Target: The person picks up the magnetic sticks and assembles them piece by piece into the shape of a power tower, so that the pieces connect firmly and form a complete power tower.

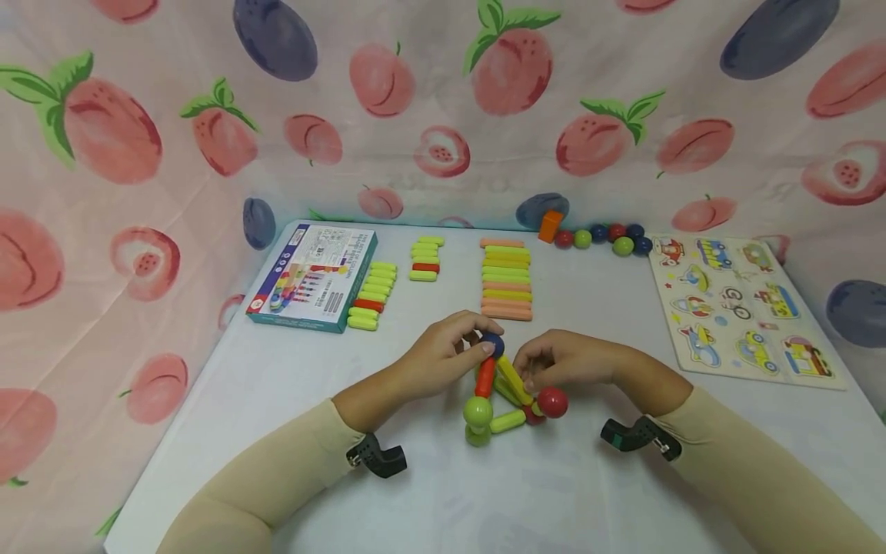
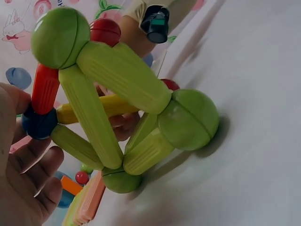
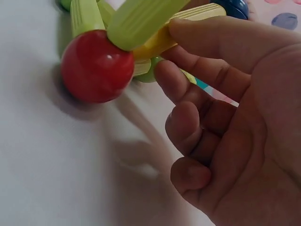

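A frame of plastic rods and balls stands on the table in front of me. My left hand (image 1: pixel 439 355) pinches the dark blue ball (image 1: pixel 493 344) at its top. From that ball run a red rod (image 1: pixel 487 378) and a yellow rod (image 1: pixel 514 379). My right hand (image 3: pixel 235 117) holds the yellow rod between thumb and forefinger, the other fingers loosely bent. Green balls (image 2: pixel 188 119) and several light green rods (image 2: pixel 91 117) form the near side in the left wrist view. A red ball (image 3: pixel 98 66) rests low on the table; another red ball (image 1: pixel 552 402) sits higher, at the right.
Behind the hands lie rows of green, yellow and orange rods (image 1: pixel 507 278) and shorter rods (image 1: pixel 424 258). A toy box (image 1: pixel 311 277) lies left. Loose balls (image 1: pixel 583 238) and an orange block (image 1: pixel 551 225) are at the back, a picture puzzle board (image 1: pixel 751 315) at right.
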A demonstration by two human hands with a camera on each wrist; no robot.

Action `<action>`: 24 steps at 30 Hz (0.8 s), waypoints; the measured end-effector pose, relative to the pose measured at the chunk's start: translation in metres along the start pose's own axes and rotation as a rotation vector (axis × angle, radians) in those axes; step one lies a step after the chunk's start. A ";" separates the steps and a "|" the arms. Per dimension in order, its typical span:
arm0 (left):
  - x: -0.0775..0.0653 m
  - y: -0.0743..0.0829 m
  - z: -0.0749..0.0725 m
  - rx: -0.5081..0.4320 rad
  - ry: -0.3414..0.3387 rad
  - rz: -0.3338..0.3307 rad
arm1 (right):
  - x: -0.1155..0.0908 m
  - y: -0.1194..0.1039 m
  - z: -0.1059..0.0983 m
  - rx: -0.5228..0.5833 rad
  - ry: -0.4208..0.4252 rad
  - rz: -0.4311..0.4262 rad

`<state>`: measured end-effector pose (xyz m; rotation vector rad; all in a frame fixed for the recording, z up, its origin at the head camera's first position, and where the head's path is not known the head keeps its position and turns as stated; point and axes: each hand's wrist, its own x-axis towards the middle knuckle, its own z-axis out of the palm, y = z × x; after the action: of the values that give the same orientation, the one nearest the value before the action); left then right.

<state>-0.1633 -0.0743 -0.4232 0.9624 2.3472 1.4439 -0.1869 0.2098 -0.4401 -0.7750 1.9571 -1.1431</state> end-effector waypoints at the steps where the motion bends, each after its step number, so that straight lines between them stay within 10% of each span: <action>1: 0.000 0.000 0.000 -0.005 -0.006 -0.004 | -0.001 0.002 0.000 0.002 0.007 -0.003; 11: -0.003 -0.005 -0.006 -0.016 -0.089 0.003 | -0.045 0.014 0.049 -0.350 0.326 0.074; 18: -0.021 -0.006 -0.016 -0.018 -0.055 -0.089 | -0.034 0.013 0.069 -0.317 0.555 0.121; 24: -0.037 -0.007 -0.013 -0.001 -0.071 0.015 | -0.008 0.013 0.048 -0.264 0.546 0.064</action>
<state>-0.1443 -0.1094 -0.4287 1.0153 2.2933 1.3933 -0.1449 0.2000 -0.4657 -0.5595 2.6061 -1.1538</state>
